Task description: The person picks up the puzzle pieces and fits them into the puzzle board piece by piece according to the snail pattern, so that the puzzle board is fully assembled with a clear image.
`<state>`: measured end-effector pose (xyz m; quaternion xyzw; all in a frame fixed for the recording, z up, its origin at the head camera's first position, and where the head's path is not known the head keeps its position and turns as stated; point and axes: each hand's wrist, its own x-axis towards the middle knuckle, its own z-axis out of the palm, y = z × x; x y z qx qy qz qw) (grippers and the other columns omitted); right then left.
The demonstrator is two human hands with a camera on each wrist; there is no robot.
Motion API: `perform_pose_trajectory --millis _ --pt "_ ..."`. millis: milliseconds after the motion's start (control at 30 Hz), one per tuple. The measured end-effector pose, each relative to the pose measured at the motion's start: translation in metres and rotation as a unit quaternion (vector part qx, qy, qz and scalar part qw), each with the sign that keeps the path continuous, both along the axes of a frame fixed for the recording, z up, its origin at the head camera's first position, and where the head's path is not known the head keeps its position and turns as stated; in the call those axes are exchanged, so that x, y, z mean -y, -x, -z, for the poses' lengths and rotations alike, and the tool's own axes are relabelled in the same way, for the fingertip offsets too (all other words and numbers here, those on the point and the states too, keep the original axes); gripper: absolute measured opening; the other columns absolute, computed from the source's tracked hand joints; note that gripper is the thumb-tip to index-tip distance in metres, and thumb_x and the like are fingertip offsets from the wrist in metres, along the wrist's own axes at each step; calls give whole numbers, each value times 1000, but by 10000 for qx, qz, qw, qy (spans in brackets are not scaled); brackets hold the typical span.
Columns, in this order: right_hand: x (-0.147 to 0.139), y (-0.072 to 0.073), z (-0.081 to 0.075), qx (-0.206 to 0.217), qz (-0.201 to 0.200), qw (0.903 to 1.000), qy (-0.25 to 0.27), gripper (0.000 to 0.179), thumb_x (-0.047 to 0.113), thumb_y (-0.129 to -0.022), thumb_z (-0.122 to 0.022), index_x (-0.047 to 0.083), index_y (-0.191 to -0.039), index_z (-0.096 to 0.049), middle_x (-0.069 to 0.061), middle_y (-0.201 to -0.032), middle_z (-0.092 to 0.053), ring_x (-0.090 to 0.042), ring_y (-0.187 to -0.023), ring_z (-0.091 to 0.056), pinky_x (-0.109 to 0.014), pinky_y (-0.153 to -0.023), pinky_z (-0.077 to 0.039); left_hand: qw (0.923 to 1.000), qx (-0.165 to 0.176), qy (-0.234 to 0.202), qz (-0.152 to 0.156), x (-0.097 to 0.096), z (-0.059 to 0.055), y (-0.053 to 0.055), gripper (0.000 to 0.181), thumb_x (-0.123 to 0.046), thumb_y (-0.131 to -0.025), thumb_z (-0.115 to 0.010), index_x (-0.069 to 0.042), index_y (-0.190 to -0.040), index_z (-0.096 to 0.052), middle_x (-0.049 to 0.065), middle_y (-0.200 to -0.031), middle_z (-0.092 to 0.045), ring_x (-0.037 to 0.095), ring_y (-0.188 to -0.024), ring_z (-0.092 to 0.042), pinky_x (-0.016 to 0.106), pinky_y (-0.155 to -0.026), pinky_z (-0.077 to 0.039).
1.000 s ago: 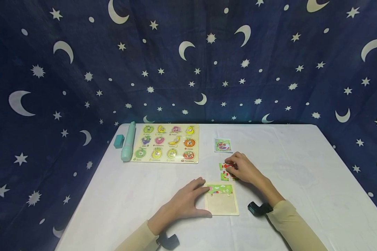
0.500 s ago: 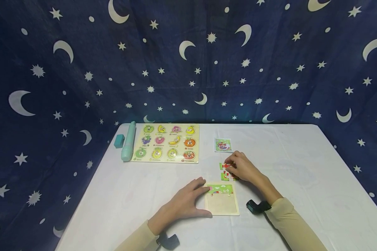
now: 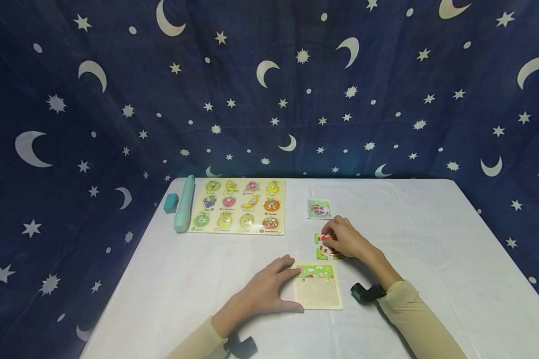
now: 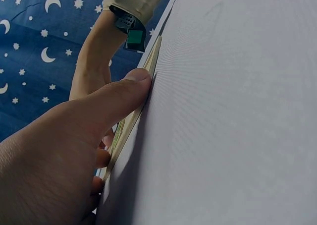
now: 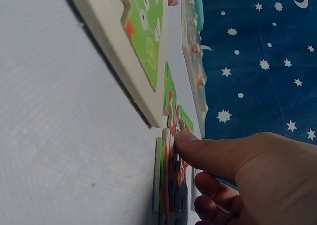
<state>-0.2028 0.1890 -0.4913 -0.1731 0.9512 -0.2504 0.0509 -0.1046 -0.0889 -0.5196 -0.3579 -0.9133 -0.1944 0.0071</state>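
Note:
A square wooden puzzle tray [image 3: 316, 294] lies flat near the middle front of the table, a green picture strip fitted along its far side. My left hand [image 3: 269, 286] rests at its left side, thumb at the near corner and fingers spread towards the far corner. Beyond the tray, several red and green puzzle pieces [image 3: 322, 254] lie in a small cluster. Bent over them, my right hand [image 3: 348, 240] pinches a puzzle piece [image 5: 171, 145] between thumb and fingers. My fingers partly cover the cluster in the head view, and the held piece's far side is hidden.
A small picture card [image 3: 319, 209] lies behind the pieces. At the back left sit a fruit peg board [image 3: 238, 217], a mint-green cylinder [image 3: 185, 204] and a teal block [image 3: 171, 203]. A starry dark-blue cloth [image 3: 233, 144] hangs behind the white table [image 3: 408, 219].
My right wrist has shifted slightly left while its fingers stay at the piece cluster. The left hand and the tray keep their places.

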Motion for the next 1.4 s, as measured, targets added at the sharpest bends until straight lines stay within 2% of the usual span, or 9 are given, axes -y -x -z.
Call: perform_pose_trajectory --millis 167,333,500,633,767,900,1067,1267,1400 --pt "1 1 1 106 68 9997 226 20 15 -86 -78 9 -99 -64 -4 -94 -57 -20 -93 -48 -34 -78 -44 10000 19 6 9 -1 1 0 86 -75 -75 -70 -22 -142 -57 3 -151 -48 23 -145 -43 36 -119 -40" --pt "0 0 -1 117 24 9988 477 12 13 -90 -72 11 -96 -62 1 -80 -59 -15 -78 -51 -27 -68 -42 10000 -15 12 15 -1 1 0 86 -74 -75 -70 -22 -142 -57 4 -151 -48 23 -145 -43 35 -119 -40" --pt "0 -3 -3 81 1 9982 593 8 13 -95 -67 9 -102 -64 2 -78 -58 -12 -70 -51 -23 -61 -43 10000 -34 -2 17 -1 0 0 86 -74 -75 -71 -21 -142 -58 4 -151 -49 23 -145 -43 35 -119 -40" --pt "0 -5 -3 8 -13 9981 614 13 11 -96 -66 7 -108 -66 3 -80 -58 -11 -72 -52 -24 -64 -45 10000 25 5 1 0 0 0 86 -73 -75 -72 -22 -142 -57 4 -151 -49 23 -145 -43 35 -119 -40" --pt "-1 -8 -4 -87 -1 9982 599 12 12 -95 -66 8 -106 -68 4 -80 -59 -11 -73 -53 -25 -67 -46 10000 60 6 -2 0 -1 0 86 -73 -75 -71 -21 -142 -57 3 -151 -49 23 -146 -43 35 -119 -40" --pt "-1 -14 -7 -102 -51 9975 702 10 12 -95 -66 8 -104 -68 5 -79 -61 -9 -71 -53 -23 -63 -47 10000 -14 -34 38 0 -1 -1 86 -73 -75 -71 -21 -142 -58 4 -151 -49 24 -145 -43 36 -119 -40" --pt "1 -25 -12 33 -224 9954 930 10 11 -94 -65 7 -103 -68 5 -78 -63 -6 -67 -55 -20 -58 -50 9998 -160 -110 80 0 -2 -1 86 -73 -75 -72 -20 -141 -59 5 -149 -51 26 -143 -45 37 -118 -42" --pt "7 -37 -18 -167 -458 9954 827 8 10 -92 -66 10 -99 -69 9 -80 -63 -3 -71 -53 -19 -65 -49 9998 -124 -121 40 0 -2 0 86 -73 -74 -73 -20 -141 -59 3 -149 -51 25 -144 -44 36 -120 -39" --pt "10 -45 -18 -221 -668 9941 831 7 8 -91 -67 11 -97 -69 10 -80 -63 -1 -71 -52 -19 -64 -49 9996 -243 -133 62 0 -2 0 86 -73 -74 -72 -19 -139 -60 4 -147 -52 25 -143 -46 36 -119 -40"
